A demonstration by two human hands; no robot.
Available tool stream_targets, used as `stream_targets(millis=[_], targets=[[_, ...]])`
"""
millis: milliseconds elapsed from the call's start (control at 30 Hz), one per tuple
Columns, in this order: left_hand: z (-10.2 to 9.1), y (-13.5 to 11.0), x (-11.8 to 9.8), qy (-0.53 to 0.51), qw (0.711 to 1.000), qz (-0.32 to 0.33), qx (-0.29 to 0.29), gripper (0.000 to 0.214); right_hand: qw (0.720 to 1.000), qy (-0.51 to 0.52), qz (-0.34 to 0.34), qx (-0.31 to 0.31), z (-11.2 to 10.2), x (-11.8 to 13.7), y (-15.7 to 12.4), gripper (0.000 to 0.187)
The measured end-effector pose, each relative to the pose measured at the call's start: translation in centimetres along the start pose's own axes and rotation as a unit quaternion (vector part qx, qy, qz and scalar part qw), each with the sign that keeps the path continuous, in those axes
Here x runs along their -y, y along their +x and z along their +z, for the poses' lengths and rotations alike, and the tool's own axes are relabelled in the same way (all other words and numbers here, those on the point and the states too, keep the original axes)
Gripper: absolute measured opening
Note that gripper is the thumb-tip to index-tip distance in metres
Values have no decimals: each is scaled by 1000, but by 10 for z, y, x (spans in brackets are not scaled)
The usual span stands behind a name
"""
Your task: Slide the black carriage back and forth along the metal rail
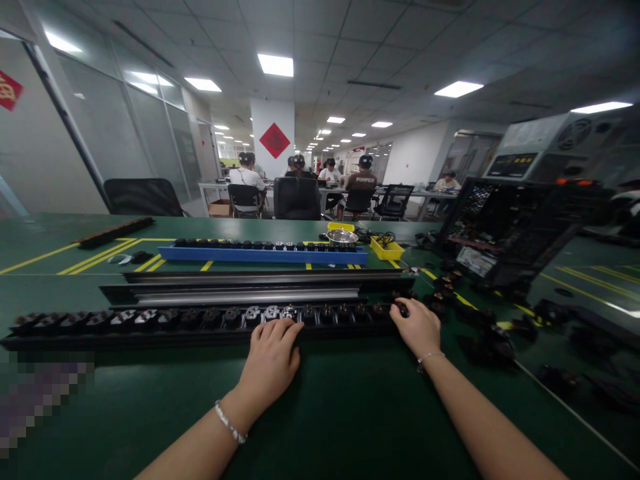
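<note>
A long black power strip housing (200, 339) lies across the green table in front of me, with a row of black and light socket modules (173, 319) along it. My left hand (273, 353) lies over its near edge around the middle, fingers curled onto the modules. At the strip's right end, my right hand (416, 327) has its fingers closed around a small black socket module (403, 308); whether that piece is seated in the housing is hard to see. Just behind lie long black rails (165, 277) with silvery inner faces (245, 293).
A blue tray (260, 256) holding more modules sits farther back, near a yellow bin (387, 249) and a metal bowl (342, 237). Loose dark parts (493, 343) and an open computer case (500, 233) stand at right. People (363, 180) sit at far tables.
</note>
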State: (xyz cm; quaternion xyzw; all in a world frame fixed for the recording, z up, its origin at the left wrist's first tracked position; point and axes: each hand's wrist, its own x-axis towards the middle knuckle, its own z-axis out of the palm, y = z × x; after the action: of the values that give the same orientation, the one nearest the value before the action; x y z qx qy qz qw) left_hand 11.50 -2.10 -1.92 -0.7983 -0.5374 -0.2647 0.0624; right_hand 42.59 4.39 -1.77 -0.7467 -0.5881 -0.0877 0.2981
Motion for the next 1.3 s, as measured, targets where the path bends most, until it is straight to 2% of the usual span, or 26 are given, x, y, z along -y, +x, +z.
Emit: stream_targets(millis=[333,600,733,967,1300], targets=[[0,1,1,3,1000,-7,2,39,1000,7,9,6,-4,-3,3,35],[0,0,1,3,1000,3,-2,38,1000,0,-11,-3,-10,-11,0,37],[-1,0,0,2,1000,1,-3,38,999,33,5,9,-10,-13,0,45],[0,0,1,0,1000,4,-4,39,995,59,71,26,-13,-17,2,46],[1,0,2,-2,1000,6,-11,40,991,109,83,-8,-7,-28,5,45]])
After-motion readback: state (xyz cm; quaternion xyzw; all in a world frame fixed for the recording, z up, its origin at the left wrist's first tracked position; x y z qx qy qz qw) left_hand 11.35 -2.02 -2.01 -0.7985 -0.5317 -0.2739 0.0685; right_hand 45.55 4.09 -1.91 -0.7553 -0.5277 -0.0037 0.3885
